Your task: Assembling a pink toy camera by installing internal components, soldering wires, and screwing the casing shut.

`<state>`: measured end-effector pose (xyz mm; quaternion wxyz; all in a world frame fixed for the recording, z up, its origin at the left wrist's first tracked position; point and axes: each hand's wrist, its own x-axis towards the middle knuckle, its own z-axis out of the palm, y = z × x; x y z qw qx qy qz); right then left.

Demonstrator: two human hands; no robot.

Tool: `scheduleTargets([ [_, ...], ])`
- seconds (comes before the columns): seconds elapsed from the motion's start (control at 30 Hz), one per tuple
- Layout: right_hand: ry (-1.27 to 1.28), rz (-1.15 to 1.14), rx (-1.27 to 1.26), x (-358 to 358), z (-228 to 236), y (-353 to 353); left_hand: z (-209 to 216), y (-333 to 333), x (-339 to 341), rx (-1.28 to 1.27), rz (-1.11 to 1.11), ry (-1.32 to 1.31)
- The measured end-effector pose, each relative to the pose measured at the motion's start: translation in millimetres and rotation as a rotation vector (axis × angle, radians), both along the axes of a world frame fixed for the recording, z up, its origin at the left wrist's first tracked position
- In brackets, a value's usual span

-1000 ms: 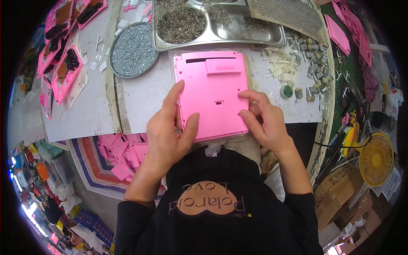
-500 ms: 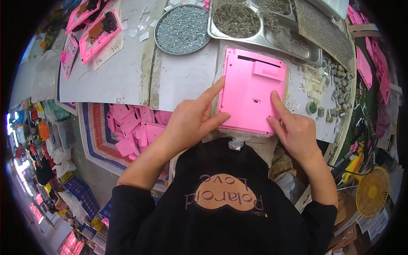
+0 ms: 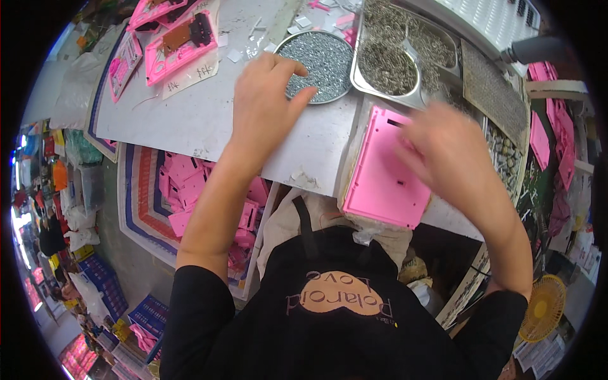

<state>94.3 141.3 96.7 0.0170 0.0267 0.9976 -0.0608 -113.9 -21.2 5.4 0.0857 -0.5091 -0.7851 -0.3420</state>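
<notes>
A pink plastic casing (image 3: pixel 383 171) with slots and small holes lies flat at the table's front edge, on a pad with a clear plastic covering. My left hand (image 3: pixel 266 95) is over the left rim of a round metal dish (image 3: pixel 326 60) full of small silvery screws. Its thumb and forefinger are apart, with nothing visible between them. Above the upper right part of the casing is my right hand (image 3: pixel 446 152), smeared by motion. Its fingers are too blurred to read, and it hides that corner.
Metal trays (image 3: pixel 396 69) of small metal parts stand behind the casing. Pink frames with brown and black parts (image 3: pixel 180 47) lie at the far left. Below the table edge, a striped woven sack (image 3: pixel 149 209) holds several pink pieces (image 3: pixel 190 183). A yellow fan (image 3: pixel 543 307) is at lower right.
My left hand has left the casing's left edge and moved up to the dish of screws. My right hand has lifted off the right edge and moved farther up. The view has shifted.
</notes>
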Motion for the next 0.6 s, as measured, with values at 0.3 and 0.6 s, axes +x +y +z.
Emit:
scheduleTargets([
  [0.3,0.147,0.057,0.13,-151.6,-98.4,23.0,-25.3,21.7,-21.2,-0.184,0.048,0.038],
  [0.6,0.414,-0.158,-0.489,-91.9,-59.5,62.9,-3.5,37.1,23.2,0.014,-0.205,-0.408],
])
